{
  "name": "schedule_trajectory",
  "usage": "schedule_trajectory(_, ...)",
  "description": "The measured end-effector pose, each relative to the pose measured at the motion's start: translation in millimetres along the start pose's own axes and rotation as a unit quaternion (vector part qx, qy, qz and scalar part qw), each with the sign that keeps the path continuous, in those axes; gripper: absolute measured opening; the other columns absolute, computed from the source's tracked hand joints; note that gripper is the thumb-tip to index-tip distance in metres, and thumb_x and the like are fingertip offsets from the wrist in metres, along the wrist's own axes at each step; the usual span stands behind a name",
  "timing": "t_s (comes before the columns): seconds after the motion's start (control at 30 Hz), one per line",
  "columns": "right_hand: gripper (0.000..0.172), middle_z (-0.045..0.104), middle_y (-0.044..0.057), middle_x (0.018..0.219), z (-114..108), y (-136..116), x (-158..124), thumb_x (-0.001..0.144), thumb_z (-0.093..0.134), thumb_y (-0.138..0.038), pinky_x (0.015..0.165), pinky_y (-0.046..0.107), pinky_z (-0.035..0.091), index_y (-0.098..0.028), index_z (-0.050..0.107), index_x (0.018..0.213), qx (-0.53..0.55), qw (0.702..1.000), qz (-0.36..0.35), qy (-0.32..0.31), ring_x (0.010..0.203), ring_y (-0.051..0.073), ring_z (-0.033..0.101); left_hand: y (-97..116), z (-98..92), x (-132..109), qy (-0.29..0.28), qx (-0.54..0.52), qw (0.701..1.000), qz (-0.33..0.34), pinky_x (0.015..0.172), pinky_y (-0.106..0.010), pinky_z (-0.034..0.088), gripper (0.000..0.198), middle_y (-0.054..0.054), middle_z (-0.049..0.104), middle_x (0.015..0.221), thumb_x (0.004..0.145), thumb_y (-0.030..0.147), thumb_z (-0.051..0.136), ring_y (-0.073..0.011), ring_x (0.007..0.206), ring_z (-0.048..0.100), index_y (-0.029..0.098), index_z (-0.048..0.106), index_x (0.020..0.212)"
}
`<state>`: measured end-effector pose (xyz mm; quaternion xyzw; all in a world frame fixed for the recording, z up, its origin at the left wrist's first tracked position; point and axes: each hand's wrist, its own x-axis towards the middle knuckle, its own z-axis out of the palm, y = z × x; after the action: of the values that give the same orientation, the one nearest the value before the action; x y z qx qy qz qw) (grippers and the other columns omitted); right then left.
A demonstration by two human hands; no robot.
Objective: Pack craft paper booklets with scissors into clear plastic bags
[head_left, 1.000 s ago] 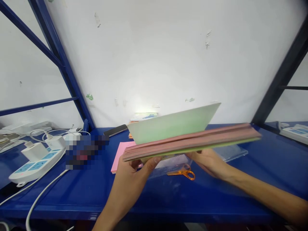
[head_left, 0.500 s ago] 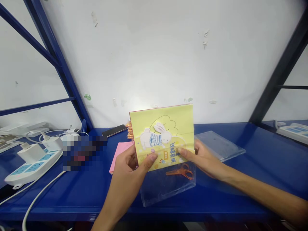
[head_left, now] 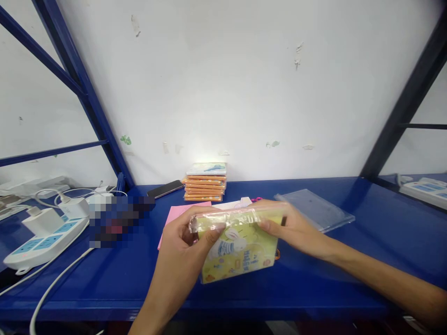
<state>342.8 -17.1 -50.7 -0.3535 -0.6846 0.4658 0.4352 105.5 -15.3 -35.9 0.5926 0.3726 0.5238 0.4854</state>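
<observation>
A yellow paper-cutting booklet with a white rabbit in a striped sweater sits inside a clear plastic sleeve, tilted above the desk. Grasping the sleeve's upper left corner is my left hand, thumb on the front and fingers behind. My right hand pinches the upper right side in the same way. Shiny crinkled plastic runs along the top edge. Just past the booklet's right edge peeks an orange scissors handle; the rest of those scissors is hidden.
Behind my hands are a pink pad, a white sheet and a magenta handle. Farther back stands a stack of orange packs. Clear sleeves lie right. A phone and a power strip with cables occupy the left.
The booklet has dropped lower and tilted away, and the plastic now covers its front up to the top. The orange scissors have become mostly hidden, while the orange stack shows fully.
</observation>
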Motion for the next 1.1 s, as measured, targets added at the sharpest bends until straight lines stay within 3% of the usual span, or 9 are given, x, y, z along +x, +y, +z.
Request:
schedule_trajectory(0.1, 0.058, 0.070, 0.010, 0.126, -9, -1, 7, 0.087, 0.062, -0.070, 0.088, 0.038, 0.057, -0.025, 0.072, 0.123, 0.007, 0.999, -0.046, -0.020, 0.109, 0.027, 0.067, -3, -2.8, 3, 0.033, -0.028, 0.999, 0.007, 0.074, -0.033, 0.061, 0.038, -0.008, 0.080, 0.095, 0.074, 0.042, 0.085, -0.0272, 0.087, 0.076, 0.018, 0.076, 0.102)
schedule_trajectory(0.2, 0.058, 0.072, 0.010, 0.120, -27, 6, 20, 0.100, 0.037, -0.068, 0.093, 0.041, 0.053, -0.025, 0.072, 0.117, 0.028, 0.998, -0.050, 0.032, 0.110, 0.026, 0.067, -2, -6.6, 5, 0.076, -0.092, 0.993, -0.006, 0.071, -0.031, 0.061, 0.041, -0.009, 0.080, 0.096, 0.071, 0.041, 0.087, -0.0265, 0.086, 0.076, 0.017, 0.075, 0.103)
schedule_trajectory(0.3, 0.043, 0.074, 0.010, 0.113, -50, 26, 32, 0.103, 0.041, -0.054, 0.093, 0.040, 0.052, -0.023, 0.070, 0.111, -0.140, 0.984, -0.017, 0.111, 0.106, 0.025, 0.068, 0, -11.0, 8, 0.104, -0.140, 0.984, -0.031, 0.069, -0.030, 0.061, 0.048, -0.009, 0.080, 0.098, 0.068, 0.039, 0.089, -0.0264, 0.087, 0.076, 0.016, 0.074, 0.108)
schedule_trajectory(0.4, 0.041, 0.073, 0.012, 0.108, -71, 52, 37, 0.100, 0.046, -0.055, 0.087, 0.041, 0.051, -0.022, 0.069, 0.108, -0.443, 0.884, 0.055, 0.138, 0.098, 0.029, 0.068, 1, -13.0, 9, 0.114, -0.155, 0.980, -0.041, 0.068, -0.028, 0.060, 0.050, -0.009, 0.079, 0.098, 0.067, 0.037, 0.089, -0.0256, 0.086, 0.076, 0.016, 0.073, 0.109)
schedule_trajectory(0.5, 0.048, 0.070, 0.017, 0.106, -83, 72, 34, 0.100, 0.043, -0.060, 0.079, 0.041, 0.051, -0.017, 0.065, 0.108, -0.613, 0.773, 0.129, 0.107, 0.091, 0.032, 0.068, -2, -12.3, 10, 0.103, -0.155, 0.981, -0.045, 0.067, -0.026, 0.059, 0.044, -0.008, 0.079, 0.095, 0.069, 0.038, 0.088, -0.0235, 0.083, 0.075, 0.016, 0.074, 0.104)
schedule_trajectory(0.6, 0.044, 0.070, 0.018, 0.105, -91, 79, 31, 0.104, 0.038, -0.052, 0.075, 0.038, 0.050, -0.015, 0.062, 0.106, -0.655, 0.738, 0.152, 0.055, 0.087, 0.029, 0.068, -8, -10.6, 11, 0.085, -0.146, 0.985, -0.042, 0.067, -0.026, 0.058, 0.037, -0.006, 0.079, 0.092, 0.071, 0.038, 0.086, -0.0218, 0.081, 0.074, 0.017, 0.074, 0.099)
schedule_trajectory(0.73, 0.037, 0.072, 0.014, 0.096, -97, 75, 31, 0.104, 0.042, -0.045, 0.070, 0.034, 0.045, -0.018, 0.064, 0.092, -0.625, 0.766, 0.150, 0.018, 0.083, 0.026, 0.068, -15, -7.9, 13, 0.072, -0.121, 0.989, -0.033, 0.073, -0.028, 0.057, 0.034, -0.007, 0.078, 0.097, 0.074, 0.039, 0.084, -0.0225, 0.086, 0.073, 0.017, 0.072, 0.097)
schedule_trajectory(0.93, 0.025, 0.075, 0.008, 0.084, -95, 61, 36, 0.099, 0.052, -0.041, 0.063, 0.032, 0.040, -0.022, 0.065, 0.093, -0.500, 0.851, 0.137, 0.079, 0.072, 0.023, 0.067, -14, -4.7, 12, 0.063, -0.104, 0.993, -0.006, 0.071, -0.027, 0.054, 0.033, -0.008, 0.076, 0.107, 0.082, 0.044, 0.075, -0.0242, 0.094, 0.071, 0.017, 0.073, 0.100)
schedule_trajectory(1.1, 0.040, 0.074, 0.006, 0.081, -83, 31, 38, 0.094, 0.057, -0.053, 0.063, 0.031, 0.041, -0.018, 0.070, 0.110, -0.372, 0.915, 0.096, 0.126, 0.071, 0.021, 0.063, -10, -4.1, 9, 0.068, -0.067, 0.995, 0.004, 0.066, -0.025, 0.051, 0.031, -0.006, 0.076, 0.095, 0.083, 0.042, 0.074, -0.0229, 0.087, 0.071, 0.016, 0.072, 0.100)
